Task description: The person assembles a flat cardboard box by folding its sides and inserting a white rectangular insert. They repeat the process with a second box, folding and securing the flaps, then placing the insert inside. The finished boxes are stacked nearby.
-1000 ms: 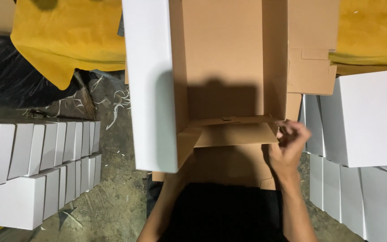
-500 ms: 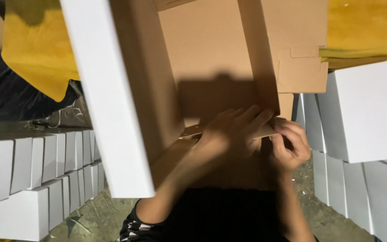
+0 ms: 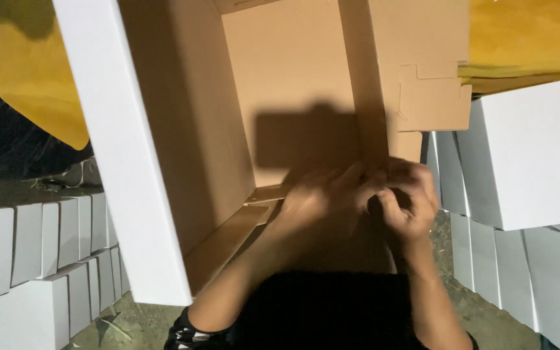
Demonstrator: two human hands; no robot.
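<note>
A large cardboard box (image 3: 293, 84), brown inside and white outside, stands open toward me with its white left wall (image 3: 124, 168) tilted. My left hand (image 3: 322, 198) lies flat with fingers spread on the brown flap at the box's near edge. My right hand (image 3: 406, 201) is beside it, fingers curled around the flap's right end by the right wall. A notched tab (image 3: 432, 97) sticks out from the right wall.
Rows of folded white boxes (image 3: 40, 259) line the floor at the left. More white boxes (image 3: 526, 155) are stacked at the right. Yellow sheets (image 3: 34, 84) lie at the back on both sides. Dirt floor shows below.
The box has swung and tilted, its left wall now leaning. My left hand came from under the box onto the near flap next to my right hand.
</note>
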